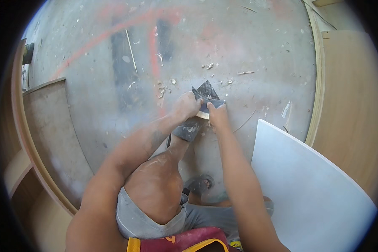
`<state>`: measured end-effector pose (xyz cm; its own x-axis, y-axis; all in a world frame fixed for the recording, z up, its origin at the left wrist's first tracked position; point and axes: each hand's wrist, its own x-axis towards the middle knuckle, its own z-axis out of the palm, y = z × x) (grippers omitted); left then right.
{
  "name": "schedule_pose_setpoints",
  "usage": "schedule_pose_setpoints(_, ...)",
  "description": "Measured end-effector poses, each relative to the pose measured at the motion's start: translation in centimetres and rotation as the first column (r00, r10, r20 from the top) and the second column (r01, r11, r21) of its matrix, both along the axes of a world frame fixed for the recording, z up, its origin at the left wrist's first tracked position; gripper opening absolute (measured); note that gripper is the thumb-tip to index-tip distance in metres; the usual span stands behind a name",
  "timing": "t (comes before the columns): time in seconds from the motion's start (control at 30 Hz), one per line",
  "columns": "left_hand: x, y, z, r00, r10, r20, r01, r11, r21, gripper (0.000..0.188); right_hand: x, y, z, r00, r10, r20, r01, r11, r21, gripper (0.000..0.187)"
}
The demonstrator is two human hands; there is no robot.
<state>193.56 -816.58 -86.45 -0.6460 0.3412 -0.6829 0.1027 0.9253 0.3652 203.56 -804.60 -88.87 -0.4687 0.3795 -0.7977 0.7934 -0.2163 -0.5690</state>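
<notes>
Two hands grip one dark sheet of sandpaper [207, 92] folded over a small wooden block [203, 114] on the concrete floor [248, 46].
Left hand [187, 105] and right hand [216, 113] both close their fingers on it, near the floor's middle; a sandalled foot [187, 130] sits just below, a white panel [311, 185] lies toward the right edge.

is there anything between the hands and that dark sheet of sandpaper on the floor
Nothing visible. The left hand and right hand both grip the dark, creased sheet of sandpaper, which is wrapped over a small pale wooden block on the dusty grey concrete floor.
</notes>
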Motion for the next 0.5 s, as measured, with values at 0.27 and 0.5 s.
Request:
schedule_pose_setpoints(0.27, -2.6, 3.7, 1.2, 0.993, 0.078, -0.084, -0.066, 0.988, 0.142, 0.049, -2.7, 2.7, -3.0, 0.993, -0.033, -0.111, 0.059, 0.968, 0.243, 0.05)
schedule_pose_setpoints(0.5, -3.2, 4.1, 1.6, 0.988, 0.127, -0.083, -0.115, 0.984, 0.133, 0.05, -3.7, 2.8, -2.4, 0.995, -0.068, -0.072, 0.082, 0.975, 0.206, 0.049)
